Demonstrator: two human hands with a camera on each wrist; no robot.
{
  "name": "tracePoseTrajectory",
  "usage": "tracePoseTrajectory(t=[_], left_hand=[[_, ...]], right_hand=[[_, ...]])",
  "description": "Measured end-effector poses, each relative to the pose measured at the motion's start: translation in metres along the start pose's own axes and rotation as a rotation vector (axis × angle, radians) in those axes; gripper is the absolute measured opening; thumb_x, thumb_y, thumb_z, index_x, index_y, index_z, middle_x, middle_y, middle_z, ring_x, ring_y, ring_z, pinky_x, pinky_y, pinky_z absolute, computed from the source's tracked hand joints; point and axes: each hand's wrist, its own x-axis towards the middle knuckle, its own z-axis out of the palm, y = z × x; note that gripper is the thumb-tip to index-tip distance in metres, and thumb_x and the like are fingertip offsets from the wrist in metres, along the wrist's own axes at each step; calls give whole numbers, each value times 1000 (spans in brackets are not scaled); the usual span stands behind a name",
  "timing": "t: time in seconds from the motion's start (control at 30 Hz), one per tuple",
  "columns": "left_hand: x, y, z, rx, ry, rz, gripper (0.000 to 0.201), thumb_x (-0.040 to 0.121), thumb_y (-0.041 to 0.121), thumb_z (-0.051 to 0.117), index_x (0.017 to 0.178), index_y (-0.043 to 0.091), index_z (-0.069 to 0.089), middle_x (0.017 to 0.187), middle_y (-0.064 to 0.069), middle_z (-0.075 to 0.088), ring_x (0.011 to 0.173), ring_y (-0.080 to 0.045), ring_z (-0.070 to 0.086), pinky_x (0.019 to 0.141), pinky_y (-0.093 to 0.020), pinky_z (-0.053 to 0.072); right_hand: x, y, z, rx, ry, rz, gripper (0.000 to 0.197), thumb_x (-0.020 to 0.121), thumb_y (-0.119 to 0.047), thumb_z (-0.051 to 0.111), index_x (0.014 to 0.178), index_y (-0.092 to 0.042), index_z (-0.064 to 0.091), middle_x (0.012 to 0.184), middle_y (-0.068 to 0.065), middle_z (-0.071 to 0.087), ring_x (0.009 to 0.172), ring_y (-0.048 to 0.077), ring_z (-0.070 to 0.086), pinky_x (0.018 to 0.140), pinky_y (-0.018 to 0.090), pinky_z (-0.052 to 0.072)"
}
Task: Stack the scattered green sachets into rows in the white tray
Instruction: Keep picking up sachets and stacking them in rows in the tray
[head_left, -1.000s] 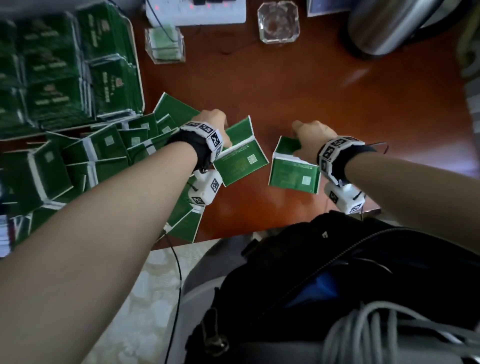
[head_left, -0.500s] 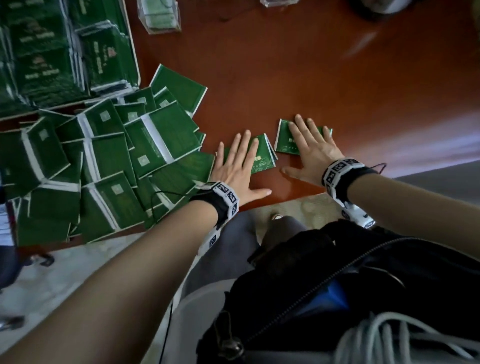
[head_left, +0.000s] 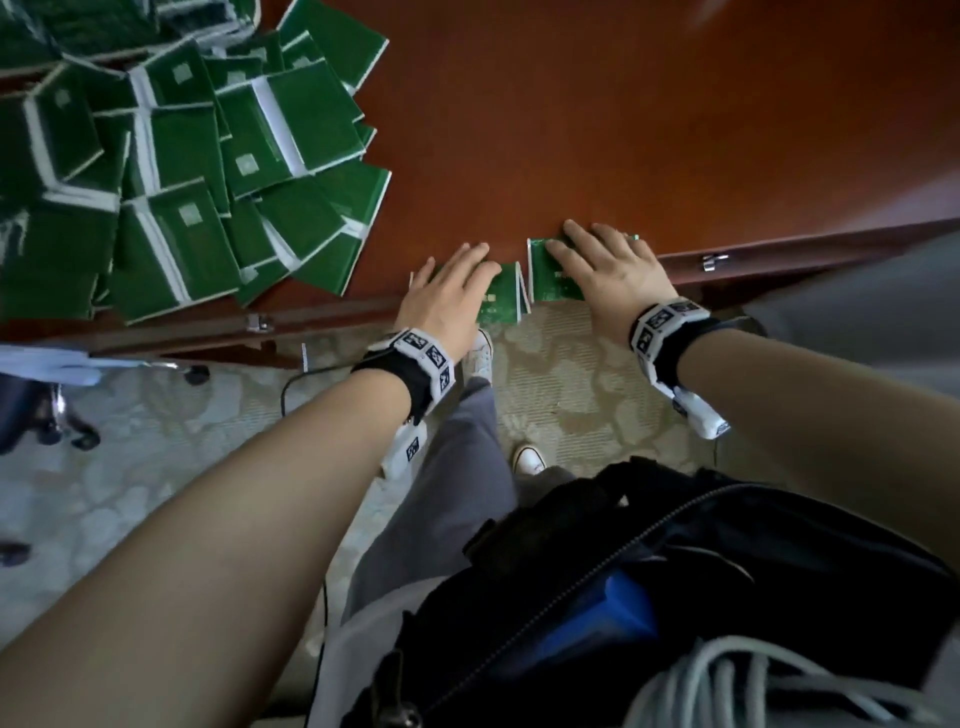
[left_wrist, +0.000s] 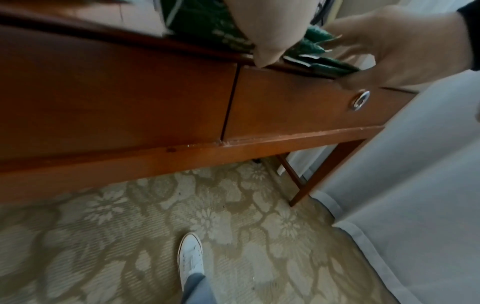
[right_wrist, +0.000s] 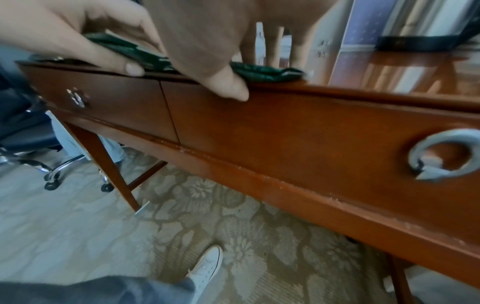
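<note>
- 2 small sets of green sachets sit at the near edge of the counter (head_left: 623, 130), just beside each other: the left set (head_left: 501, 301) under the left hand (head_left: 447, 296), the right set (head_left: 545, 273) under the right hand (head_left: 605, 270).
- Both hands lie flat with fingers straight and spread, pressing down on their sets rather than gripping them; most of each set is hidden beneath the palm, so how many sachets each holds cannot be told.
- In the left wrist view the left thumb points down over the counter's edge, and the sachets beneath it are blurred.
- In the right wrist view the right thumb reaches over the near edge onto the drawer front (right_wrist: 311, 133), and the straight fingers (right_wrist: 272, 47) stand on the green packets.
- A big loose pile of green sachets (head_left: 182, 182) covers the far left part of the counter, overlapping at all angles and cut off by the picture's left and top edges.
- The white tray cannot be made out for certain; only a blurred green mass shows at the far left corner.
- Below the counter lie patterned carpet (head_left: 561, 374), a white shoe (head_left: 480, 353), and a ring pull (right_wrist: 441, 154).
</note>
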Motion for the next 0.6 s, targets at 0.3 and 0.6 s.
tracePoseTrajectory(t=[0.3, 0.6], left_hand=[[-26, 8, -116, 22, 250, -197, 28, 93, 38, 63, 110, 15, 61, 103, -2, 57, 94, -26, 58, 67, -35, 46], [-24, -46, -245, 132, 314, -346, 37, 90, 34, 68, 125, 29, 60, 112, -9, 68, 103, -33, 63, 78, -38, 53]], right_hand=[[-16, -17, -117, -51, 71, 71, 26, 96, -12, 51, 122, -13, 46, 81, 8, 48, 72, 32, 53, 62, 38, 44], [25, -55, -238, -135, 233, 30, 31, 96, -38, 56, 120, -19, 53, 88, 7, 53, 88, 34, 62, 65, 36, 46]])
